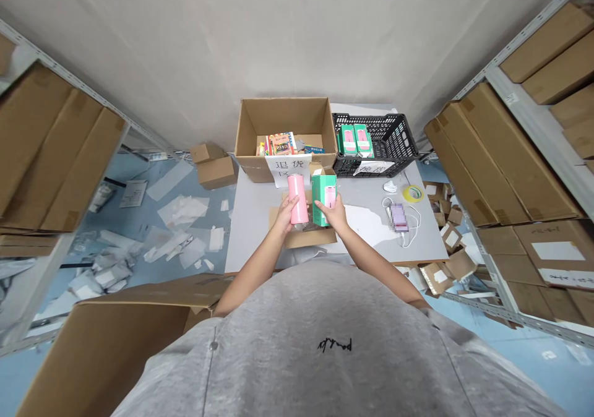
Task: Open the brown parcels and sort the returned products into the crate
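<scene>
My left hand (pixel 284 214) grips a pink cylindrical bottle (pixel 297 199) upright near its lower half. My right hand (pixel 332 211) holds a mint-green product box (pixel 321 202) with a pink bottle pictured on its front. The box stands just to the right of the bottle, and the two nearly touch. Below both hands, a flattened piece of cardboard (pixel 309 234) lies on the pale grey table (pixel 408 244). An open flap of brown card (pixel 316 169) rises behind the green box.
An open carton (pixel 283 120) holds colourful packages, and a black plastic crate (pixel 375 138) holds two green boxes. A phone-like item with a white cable (pixel 399 218) and a yellow tape roll (pixel 413 193) lie on the table. Cartons fill the shelves (pixel 505 157) on both sides, and paper litters the floor (pixel 176 219).
</scene>
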The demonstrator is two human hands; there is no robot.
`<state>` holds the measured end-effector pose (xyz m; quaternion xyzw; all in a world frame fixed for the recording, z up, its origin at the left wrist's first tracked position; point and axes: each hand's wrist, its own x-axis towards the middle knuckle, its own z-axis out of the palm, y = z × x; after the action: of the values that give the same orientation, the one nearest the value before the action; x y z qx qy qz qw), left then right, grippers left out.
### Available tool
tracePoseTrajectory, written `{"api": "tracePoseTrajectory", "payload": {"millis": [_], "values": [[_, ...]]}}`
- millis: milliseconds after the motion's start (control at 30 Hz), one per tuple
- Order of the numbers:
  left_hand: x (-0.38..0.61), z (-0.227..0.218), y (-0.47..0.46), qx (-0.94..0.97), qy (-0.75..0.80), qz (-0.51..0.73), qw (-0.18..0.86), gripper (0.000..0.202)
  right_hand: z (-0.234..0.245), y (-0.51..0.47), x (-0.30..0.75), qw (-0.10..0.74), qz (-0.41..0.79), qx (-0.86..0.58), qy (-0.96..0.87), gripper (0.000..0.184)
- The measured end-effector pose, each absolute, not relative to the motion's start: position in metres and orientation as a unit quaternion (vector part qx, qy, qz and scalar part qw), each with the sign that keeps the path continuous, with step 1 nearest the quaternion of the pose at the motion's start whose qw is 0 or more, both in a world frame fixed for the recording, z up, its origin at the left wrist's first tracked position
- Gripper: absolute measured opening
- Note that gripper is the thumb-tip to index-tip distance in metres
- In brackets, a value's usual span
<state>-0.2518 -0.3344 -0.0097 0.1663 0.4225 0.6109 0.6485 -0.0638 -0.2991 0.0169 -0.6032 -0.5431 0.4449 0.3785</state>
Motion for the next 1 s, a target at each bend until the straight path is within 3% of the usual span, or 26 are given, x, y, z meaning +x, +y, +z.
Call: {"api": "tracePoseTrajectory", "payload": {"millis": [500,733,1000], "values": [[-0.246,-0.001,-0.333,0.166,0.413,0.619,0.647,0.067,0.015,-0.299,-0.063,0.372,0.431,-0.604,-0.558,0.078],[-0.247,0.005,-0.328,0.134,0.418,0.631,0.640,0.058,0.015,-0.301,-0.060,0.361,0.408,-0.589,-0.597,0.083],[-0.256,0.073,-0.299,0.175,0.394,0.691,0.580,0.074,0.015,-0.310,-0.058,0.319,0.322,-0.577,-0.679,0.094]]}}
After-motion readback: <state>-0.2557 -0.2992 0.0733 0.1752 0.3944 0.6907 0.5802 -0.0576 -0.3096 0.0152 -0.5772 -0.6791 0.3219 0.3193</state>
